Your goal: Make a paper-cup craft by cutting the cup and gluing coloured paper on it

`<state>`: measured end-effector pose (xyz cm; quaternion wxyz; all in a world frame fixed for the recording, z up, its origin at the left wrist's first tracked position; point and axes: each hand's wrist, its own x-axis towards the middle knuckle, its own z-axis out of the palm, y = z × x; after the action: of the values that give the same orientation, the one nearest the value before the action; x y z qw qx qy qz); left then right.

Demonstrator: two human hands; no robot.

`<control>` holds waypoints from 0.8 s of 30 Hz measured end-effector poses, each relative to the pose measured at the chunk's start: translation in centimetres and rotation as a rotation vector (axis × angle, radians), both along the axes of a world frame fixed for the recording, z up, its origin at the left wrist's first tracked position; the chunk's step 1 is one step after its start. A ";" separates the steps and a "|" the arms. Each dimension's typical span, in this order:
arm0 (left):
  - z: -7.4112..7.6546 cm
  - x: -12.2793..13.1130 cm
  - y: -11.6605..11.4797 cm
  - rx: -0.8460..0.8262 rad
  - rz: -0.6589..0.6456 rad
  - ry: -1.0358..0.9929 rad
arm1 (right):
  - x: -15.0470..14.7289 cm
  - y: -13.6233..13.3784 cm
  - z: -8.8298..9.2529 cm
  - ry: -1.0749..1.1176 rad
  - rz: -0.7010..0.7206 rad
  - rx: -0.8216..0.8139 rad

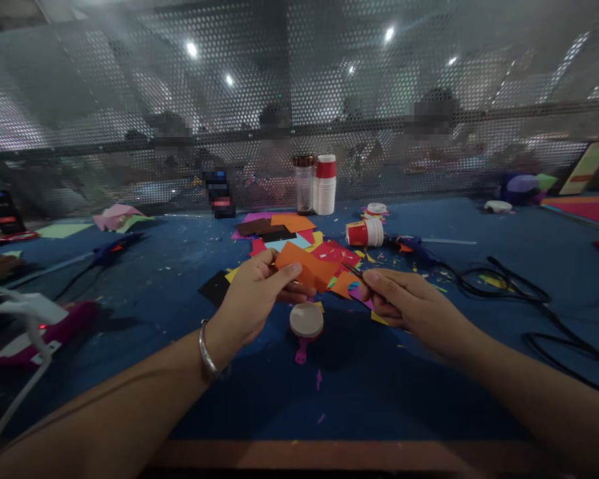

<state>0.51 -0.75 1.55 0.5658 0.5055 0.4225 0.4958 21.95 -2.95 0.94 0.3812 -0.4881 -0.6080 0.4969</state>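
Observation:
My left hand [252, 293] pinches an orange sheet of paper [309, 266] between thumb and fingers, raised over the pile of coloured paper. To its right, my right hand [404, 296] is closed around what look like small scissors [352, 269]; their thin dark tips point at the sheet's right edge, and the fingers hide the handles. Below and between both hands stands a round white-topped piece [306, 320], perhaps an upturned paper cup, with a purple paper cutout [300, 351] sticking out at its near side.
Red-and-white paper cups [364, 233] lie beside a blue glue gun [414, 247] with a looped black cable [509, 293]. A cup stack [325, 186] and glass bottle [303, 186] stand behind. Another glue gun [112, 249] and a power strip [44, 332] are left. Perforated metal screens the back.

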 end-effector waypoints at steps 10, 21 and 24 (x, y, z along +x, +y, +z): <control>-0.2 0.2 -0.3 -0.036 -0.071 -0.016 | 0.1 0.2 -0.6 -0.084 0.032 -0.001; -0.6 1.3 -0.8 -0.103 -0.132 -0.008 | 0.5 0.3 -1.0 -0.118 0.087 0.025; -0.5 1.2 -0.8 -0.097 -0.126 -0.004 | 0.5 0.2 -1.0 -0.119 0.091 0.026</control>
<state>1.71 -1.57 1.06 0.6207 0.5021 0.4123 0.4389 22.49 -2.74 -0.01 0.3278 -0.4835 -0.6576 0.4758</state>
